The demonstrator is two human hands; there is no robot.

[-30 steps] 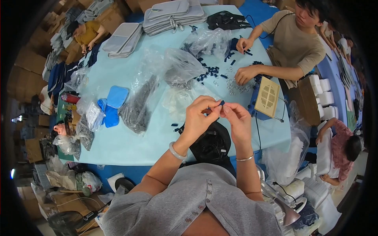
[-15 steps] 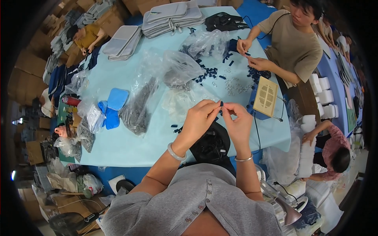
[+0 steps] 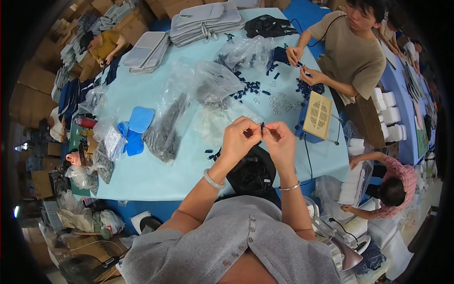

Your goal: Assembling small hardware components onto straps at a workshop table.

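Observation:
My left hand (image 3: 240, 137) and my right hand (image 3: 280, 142) meet over the near part of the table (image 3: 189, 184). Both pinch a small dark strip-like piece (image 3: 262, 126) between thumbs and fingertips; its exact kind is too small to make out. Beneath my wrists lies a black fabric bag (image 3: 253, 170), with a few dark bits beside it. Beyond my hands are a scatter of short navy tabs (image 3: 250, 89) and a spread of small shiny metal rings (image 3: 283, 103). A clear plastic bag (image 3: 220, 123) lies just past my left hand.
A beige-topped box device (image 3: 318, 116) with a cable stands to the right. Opposite, a co-worker's hands (image 3: 305, 68) hold a small dark piece. Bags of grey material (image 3: 165, 137), blue pouches (image 3: 141, 120) and stacked grey cases (image 3: 203, 23) occupy the left and back.
Both my hands have shifted slightly left, still pinching the small piece together. The co-worker's hands opposite have moved a little. A person at right has leaned in toward white stacked material.

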